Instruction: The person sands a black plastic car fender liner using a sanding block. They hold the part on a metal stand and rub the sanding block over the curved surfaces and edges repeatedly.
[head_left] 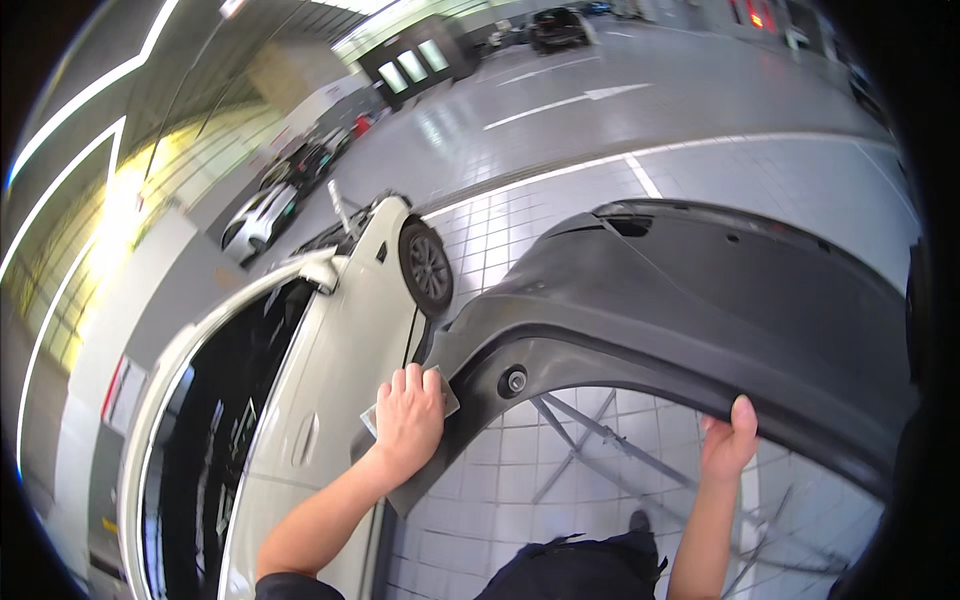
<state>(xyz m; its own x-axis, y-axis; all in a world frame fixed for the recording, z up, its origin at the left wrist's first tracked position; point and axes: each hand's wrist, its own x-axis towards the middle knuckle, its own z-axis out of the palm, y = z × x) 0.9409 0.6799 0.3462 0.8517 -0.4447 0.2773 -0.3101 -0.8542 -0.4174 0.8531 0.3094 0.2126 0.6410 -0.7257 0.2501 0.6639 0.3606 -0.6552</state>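
A large dark grey car bumper (640, 290) lies across the view in front of me, its surface matt and dull. My left hand (408, 420) presses a thin, flat grey pad (449, 396) against the bumper's narrow left end, with the fingers closed over it. The pad looks like a sanding pad, and most of it is hidden under the hand. At the bumper's near edge my right hand (730, 445) grips the rim, thumb on top and fingers curled underneath. Between the hands, a round socket (513, 380) sits in the bumper's left part.
Close on the left stands a pale car (335, 360) with a dark wheel (427, 268). A grey folding stand (610, 440) with crossed legs is under the bumper, on the tiled floor (490, 510). Farther back are parked cars (260, 222) and a dark booth (420, 62).
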